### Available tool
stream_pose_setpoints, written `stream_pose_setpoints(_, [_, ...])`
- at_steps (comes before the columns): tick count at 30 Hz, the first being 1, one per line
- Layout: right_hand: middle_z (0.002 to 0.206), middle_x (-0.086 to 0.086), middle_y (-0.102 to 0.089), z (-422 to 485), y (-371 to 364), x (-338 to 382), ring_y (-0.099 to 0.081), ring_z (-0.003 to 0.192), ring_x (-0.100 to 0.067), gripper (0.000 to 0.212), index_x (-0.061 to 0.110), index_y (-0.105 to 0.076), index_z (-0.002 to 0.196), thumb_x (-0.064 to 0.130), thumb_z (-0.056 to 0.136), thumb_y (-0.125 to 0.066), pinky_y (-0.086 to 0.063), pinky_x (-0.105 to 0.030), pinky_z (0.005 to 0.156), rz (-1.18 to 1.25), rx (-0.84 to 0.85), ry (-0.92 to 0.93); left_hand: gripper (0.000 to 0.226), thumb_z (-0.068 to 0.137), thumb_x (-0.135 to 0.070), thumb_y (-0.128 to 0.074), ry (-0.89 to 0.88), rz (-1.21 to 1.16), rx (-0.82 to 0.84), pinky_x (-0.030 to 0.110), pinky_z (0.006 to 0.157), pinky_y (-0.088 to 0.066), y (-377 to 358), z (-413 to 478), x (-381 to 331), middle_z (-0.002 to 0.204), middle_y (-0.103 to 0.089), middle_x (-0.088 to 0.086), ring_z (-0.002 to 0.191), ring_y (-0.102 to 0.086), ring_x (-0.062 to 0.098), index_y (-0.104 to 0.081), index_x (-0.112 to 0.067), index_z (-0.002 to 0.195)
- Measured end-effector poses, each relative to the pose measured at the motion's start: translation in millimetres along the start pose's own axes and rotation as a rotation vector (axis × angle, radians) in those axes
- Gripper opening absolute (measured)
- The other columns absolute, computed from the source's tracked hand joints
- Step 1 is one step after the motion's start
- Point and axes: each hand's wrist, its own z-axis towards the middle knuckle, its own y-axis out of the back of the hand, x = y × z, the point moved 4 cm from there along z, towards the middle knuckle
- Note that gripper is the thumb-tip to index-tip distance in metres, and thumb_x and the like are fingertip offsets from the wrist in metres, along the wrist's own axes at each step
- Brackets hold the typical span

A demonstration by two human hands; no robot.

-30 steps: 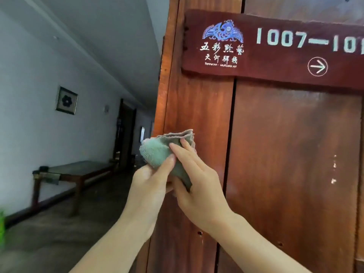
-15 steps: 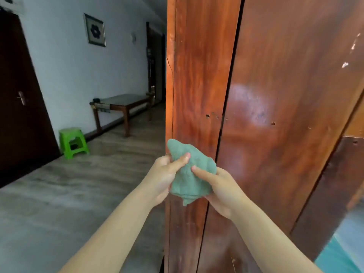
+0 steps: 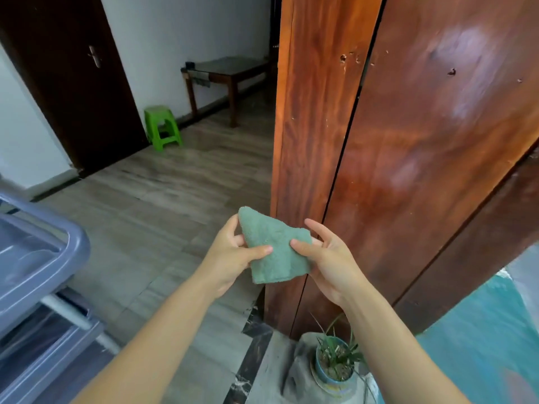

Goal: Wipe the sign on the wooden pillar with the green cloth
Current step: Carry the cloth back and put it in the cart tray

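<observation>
Nearest, a potted plant (image 3: 335, 360) sits at the foot of the wooden pillar (image 3: 408, 156) and a grey cart (image 3: 43, 252) stands on the left, so free room lies mostly upward; above them the left hand (image 3: 233, 252) and right hand (image 3: 329, 258) each pinch a side of the green cloth (image 3: 274, 246), thumb on top, holding it just short of the pillar's near edge — folding it into a pad, I judge. The sign is out of view, presumably higher up; beyond, open floor runs to a green stool (image 3: 162, 126) and a low surface (image 3: 227, 68) — well apart.

Your left hand (image 3: 233, 252) and right hand (image 3: 329, 258) hold the cloth (image 3: 274, 247) between them, before the pillar (image 3: 408, 141) | stool (image 3: 162, 126) beside door (image 3: 73, 77), far left | potted plant (image 3: 335, 360) at pillar's foot | cart (image 3: 35, 258) at your left
</observation>
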Motion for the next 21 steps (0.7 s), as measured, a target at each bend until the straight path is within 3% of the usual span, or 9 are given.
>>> stream_pose_setpoints(4, [0.116, -0.014, -0.077, -2, -7, -11, -0.072, 0.110, -0.033, 0.047, 0.006, -0.055, 0.136, -0.001, 0.091, -0.067, -0.057, -0.049, 0.097, -0.010, 0.021, -0.042, 0.059, 0.080, 0.003, -0.073, 0.034, -0.118, 0.055, 0.044, 0.090, -0.060, 10, -5, 13, 0.122, -0.074, 0.016, 0.114, -0.071, 0.031, -0.056, -0.015, 0.133])
stream_pose_setpoints(9, [0.101, -0.013, -0.080, 11, -83, -56, -0.076, 0.085, -0.021, 0.028, 0.006, -0.067, 0.118, -0.003, 0.092, -0.064, -0.062, -0.032, 0.067, -0.134, 0.140, -0.100, 0.054, 0.083, 0.012, -0.069, 0.057, -0.308, -0.157, 0.038, 0.081, -0.061, 91, -47, 39, 0.118, -0.076, 0.017, 0.110, -0.073, 0.031, -0.059, -0.013, 0.129])
stream_pose_setpoints(11, [0.093, -0.010, -0.080, 20, -134, -81, -0.076, 0.079, -0.019, 0.026, 0.004, -0.067, 0.117, -0.005, 0.092, -0.063, -0.061, -0.029, 0.064, -0.157, 0.210, -0.154, 0.054, 0.084, 0.015, -0.066, 0.047, -0.344, -0.283, 0.039, 0.083, -0.061, 140, -72, 42, 0.118, -0.075, 0.018, 0.110, -0.073, 0.031, -0.057, -0.011, 0.131])
stream_pose_setpoints(16, [0.100, -0.017, -0.076, 30, -260, -139, -0.070, 0.090, -0.028, 0.029, -0.002, -0.064, 0.120, -0.009, 0.091, -0.061, -0.058, -0.041, 0.084, -0.185, 0.380, -0.246, 0.051, 0.088, 0.016, -0.061, -0.021, -0.398, -0.526, 0.042, 0.092, -0.059, 244, -142, 29, 0.126, -0.071, 0.018, 0.114, -0.070, 0.030, -0.057, -0.007, 0.133])
stream_pose_setpoints(21, [0.099, -0.018, -0.072, 22, -394, -210, -0.066, 0.086, -0.026, 0.033, -0.006, -0.060, 0.125, -0.010, 0.092, -0.059, -0.053, -0.038, 0.085, -0.224, 0.563, -0.346, 0.045, 0.088, 0.017, -0.059, -0.063, -0.416, -0.757, 0.041, 0.082, -0.063, 355, -226, 25, 0.124, -0.071, 0.024, 0.103, -0.075, 0.031, -0.060, -0.004, 0.128])
